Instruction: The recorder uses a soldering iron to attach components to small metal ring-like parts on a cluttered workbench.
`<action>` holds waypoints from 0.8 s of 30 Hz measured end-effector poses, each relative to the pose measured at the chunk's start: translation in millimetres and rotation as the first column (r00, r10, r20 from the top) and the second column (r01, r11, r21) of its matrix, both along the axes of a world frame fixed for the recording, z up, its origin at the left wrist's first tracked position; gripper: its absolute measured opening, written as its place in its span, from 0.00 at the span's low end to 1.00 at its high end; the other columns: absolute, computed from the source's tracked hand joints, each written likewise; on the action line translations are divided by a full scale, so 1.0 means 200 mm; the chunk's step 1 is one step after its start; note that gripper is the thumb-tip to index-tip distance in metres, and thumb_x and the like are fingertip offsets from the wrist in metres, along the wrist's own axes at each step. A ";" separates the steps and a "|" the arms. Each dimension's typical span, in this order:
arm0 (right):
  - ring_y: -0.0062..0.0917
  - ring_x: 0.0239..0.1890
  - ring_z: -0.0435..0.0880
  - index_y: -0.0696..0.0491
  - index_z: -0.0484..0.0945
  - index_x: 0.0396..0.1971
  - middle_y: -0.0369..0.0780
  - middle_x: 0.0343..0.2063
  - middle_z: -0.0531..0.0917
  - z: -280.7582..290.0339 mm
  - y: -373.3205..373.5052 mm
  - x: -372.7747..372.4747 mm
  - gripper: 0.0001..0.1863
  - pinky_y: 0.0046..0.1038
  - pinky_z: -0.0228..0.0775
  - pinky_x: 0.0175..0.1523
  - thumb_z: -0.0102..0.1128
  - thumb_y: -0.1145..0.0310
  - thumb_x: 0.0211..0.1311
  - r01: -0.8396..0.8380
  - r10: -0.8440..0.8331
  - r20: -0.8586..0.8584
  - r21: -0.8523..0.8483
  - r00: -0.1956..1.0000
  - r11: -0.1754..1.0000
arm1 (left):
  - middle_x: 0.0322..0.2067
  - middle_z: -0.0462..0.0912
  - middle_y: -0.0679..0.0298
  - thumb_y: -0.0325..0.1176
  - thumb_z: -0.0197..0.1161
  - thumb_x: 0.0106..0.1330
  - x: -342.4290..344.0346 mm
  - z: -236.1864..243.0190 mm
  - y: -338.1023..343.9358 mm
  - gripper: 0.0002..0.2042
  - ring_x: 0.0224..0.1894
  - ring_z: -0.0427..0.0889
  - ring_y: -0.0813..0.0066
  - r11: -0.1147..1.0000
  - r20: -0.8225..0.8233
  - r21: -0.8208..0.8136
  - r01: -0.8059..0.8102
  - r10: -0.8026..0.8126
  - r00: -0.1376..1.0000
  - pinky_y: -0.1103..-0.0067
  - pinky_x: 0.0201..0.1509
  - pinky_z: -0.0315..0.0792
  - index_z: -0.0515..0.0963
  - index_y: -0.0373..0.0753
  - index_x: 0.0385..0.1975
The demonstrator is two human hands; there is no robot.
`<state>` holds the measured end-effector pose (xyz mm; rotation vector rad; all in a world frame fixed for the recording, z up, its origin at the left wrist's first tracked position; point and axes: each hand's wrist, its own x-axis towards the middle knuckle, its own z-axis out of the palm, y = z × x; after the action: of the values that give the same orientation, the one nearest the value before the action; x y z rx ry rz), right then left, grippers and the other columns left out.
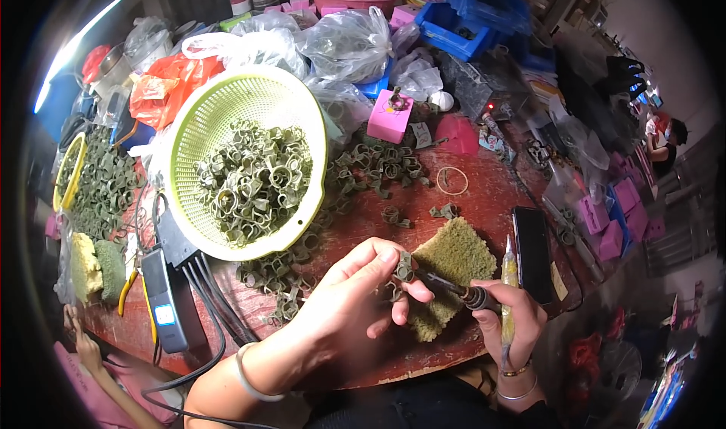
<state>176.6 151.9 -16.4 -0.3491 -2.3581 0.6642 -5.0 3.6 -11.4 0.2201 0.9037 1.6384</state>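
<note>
My left hand (363, 289) pinches a small dark green ring (404, 266), which looks like wax, between thumb and finger. A second green ring piece (392, 291) shows against the same fingers. With its fingers closed, my right hand (514, 319) grips a soldering iron (478, 297); its dark shaft reaches left to the held ring. A pointed tool with a yellow-wrapped handle (510, 293) stands upright in that hand too. Under the iron lies a greenish sponge (457, 259). Several loose green rings (283, 278) lie on the red table beyond my left hand.
A yellow-green basket (308, 104) of green rings stands left of centre. Before it are a power bank (162, 300) and black cables (215, 297). A phone (532, 255) lies at right, a pink block (389, 115) behind. Another person's hand (82, 338) is at the left edge.
</note>
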 end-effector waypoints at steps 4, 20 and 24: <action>0.29 0.31 0.84 0.60 0.76 0.33 0.44 0.31 0.84 0.02 -0.02 -0.01 0.20 0.25 0.76 0.37 0.63 0.54 0.58 0.036 -0.036 0.014 -0.027 0.999 0.999 | 0.30 0.80 0.56 0.42 0.48 0.72 0.00 0.01 0.00 0.10 0.23 0.75 0.75 1.000 -0.006 -0.010 -0.004 0.004 1.000 0.87 0.14 0.60 0.67 0.43 0.42; 0.29 0.30 0.84 0.60 0.75 0.34 0.44 0.32 0.84 0.04 -0.02 -0.01 0.18 0.25 0.76 0.37 0.64 0.58 0.58 0.024 -0.037 0.101 0.122 0.994 0.992 | 0.28 0.78 0.59 0.41 0.47 0.72 0.00 0.02 0.00 0.10 0.23 0.74 0.75 0.999 -0.004 -0.036 0.004 -0.004 1.000 0.87 0.14 0.60 0.68 0.43 0.43; 0.31 0.31 0.84 0.60 0.75 0.34 0.44 0.31 0.84 0.02 -0.02 0.00 0.19 0.26 0.76 0.37 0.64 0.57 0.58 0.035 -0.035 0.049 0.000 0.998 0.999 | 0.28 0.78 0.59 0.41 0.47 0.72 -0.01 0.00 0.00 0.10 0.22 0.74 0.75 1.000 0.001 -0.020 0.001 -0.001 1.000 0.87 0.14 0.60 0.68 0.43 0.43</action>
<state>175.8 148.2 -11.9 -0.4105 -2.3927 0.6476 -6.1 3.3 -10.6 0.2058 0.9192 1.6276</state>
